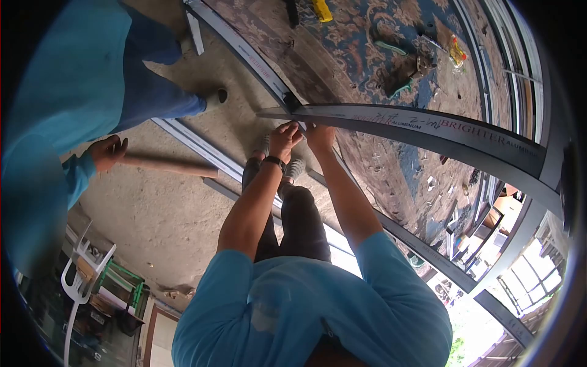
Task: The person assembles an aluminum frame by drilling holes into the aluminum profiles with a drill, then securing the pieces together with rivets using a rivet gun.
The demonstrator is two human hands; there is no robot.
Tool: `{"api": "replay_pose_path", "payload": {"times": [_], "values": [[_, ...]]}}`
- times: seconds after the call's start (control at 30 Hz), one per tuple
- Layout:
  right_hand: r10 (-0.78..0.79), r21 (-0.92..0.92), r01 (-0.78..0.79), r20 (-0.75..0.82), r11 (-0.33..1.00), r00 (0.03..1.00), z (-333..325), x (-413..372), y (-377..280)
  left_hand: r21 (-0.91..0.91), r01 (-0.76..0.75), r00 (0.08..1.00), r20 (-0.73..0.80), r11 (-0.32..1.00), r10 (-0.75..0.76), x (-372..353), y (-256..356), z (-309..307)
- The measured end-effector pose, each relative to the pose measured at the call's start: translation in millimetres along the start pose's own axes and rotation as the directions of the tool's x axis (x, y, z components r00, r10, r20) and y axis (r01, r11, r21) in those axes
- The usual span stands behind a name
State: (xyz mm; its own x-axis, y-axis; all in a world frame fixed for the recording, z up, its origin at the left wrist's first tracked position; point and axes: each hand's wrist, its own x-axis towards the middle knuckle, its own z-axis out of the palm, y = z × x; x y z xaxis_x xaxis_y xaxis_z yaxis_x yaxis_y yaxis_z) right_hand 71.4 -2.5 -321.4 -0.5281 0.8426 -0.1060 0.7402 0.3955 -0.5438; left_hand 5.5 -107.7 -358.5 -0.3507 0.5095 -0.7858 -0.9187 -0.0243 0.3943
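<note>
Left hand (285,140): thumb and fingertips drawn close together, narrow, just under the corner where 2 bars meet. Can't tell if anything small is pinched in there. Right hand (321,136): right beside it, fingers bent up at the underside of the printed bar (428,125); fingertips partly hidden, so can't tell what they hold or how wide. Dark band (274,162) on the left wrist.

Printed bar reads BRIGHTER ALUMINUM, has handwritten marks, and runs from the corner off to the right. Bar 2 (244,55) slants up-left from the same corner. Bar 3 (422,248) slants down-right, beside the right forearm.

Past the bars: patterned carpet (342,67) with scattered debris and a yellow item (322,10) near the top edge. Left side: co-worker (67,79) in a blue top, 1 hand (107,153) by the end of a brown tube (171,165); contact unclear. White chair (76,278) lower left.
</note>
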Motion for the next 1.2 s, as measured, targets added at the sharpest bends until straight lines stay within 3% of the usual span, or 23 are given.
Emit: {"api": "replay_pose_path", "payload": {"times": [0.07,0.17,0.37,0.47,0.57,0.67,0.77,0.87,1.07,1.2], "values": [[-0.004,-0.003,0.004,0.089,1.0,0.996,-1.0,2.3,6.1,-0.008,-0.015,1.0,0.008,1.0,0.015,1.4,-2.5,-0.1],[0.028,-0.015,-0.027,0.078,1.0,0.997,13.7,3.7,18.6,0.005,-0.005,1.0,-0.005,1.0,0.005,3.2,-1.8,0.8],[0.19,-0.041,-0.186,0.183,0.982,0.965,4.6,4.7,1.5,-0.01,-0.027,0.999,-0.026,1.0,0.026,0.5,-1.3,5.2],[0.143,-0.048,-0.137,0.193,0.989,0.971,-9.7,4.2,-12.0,0.023,-0.044,0.999,-0.024,0.999,0.044,6.4,-5.2,1.5],[0.061,-0.124,-0.039,0.182,0.992,0.981,16.4,-0.5,15.5,0.038,-0.05,0.998,-0.045,0.998,0.052,3.0,-1.6,9.4],[0.019,0.02,-0.023,0.17,1.0,0.985,0.6,0.7,12.9,0.099,-0.023,1.0,0.013,0.995,0.022,25.8,-15.0,-13.7],[0.13,0.058,-0.139,0.137,0.989,0.982,-0.3,1.3,7.7,0.15,-0.025,0.999,-0.032,0.988,0.03,21.1,-12.1,-8.7],[0.133,-0.058,-0.127,0.127,0.99,0.983,-5.2,4.8,-0.5,0.147,-0.009,0.997,-0.077,0.989,0.021,8.8,-4.6,1.7],[0.072,-0.12,-0.047,0.208,0.992,0.976,10.2,8.5,2.0,0.097,0.001,0.996,-0.091,0.995,0.008,2.8,-3.6,11.4],[-0.044,-0.316,0.117,0.231,0.941,0.972,17.5,4.2,-0.4,0.109,-0.034,0.993,-0.112,0.993,0.047,3.2,-6.7,12.2]]}}
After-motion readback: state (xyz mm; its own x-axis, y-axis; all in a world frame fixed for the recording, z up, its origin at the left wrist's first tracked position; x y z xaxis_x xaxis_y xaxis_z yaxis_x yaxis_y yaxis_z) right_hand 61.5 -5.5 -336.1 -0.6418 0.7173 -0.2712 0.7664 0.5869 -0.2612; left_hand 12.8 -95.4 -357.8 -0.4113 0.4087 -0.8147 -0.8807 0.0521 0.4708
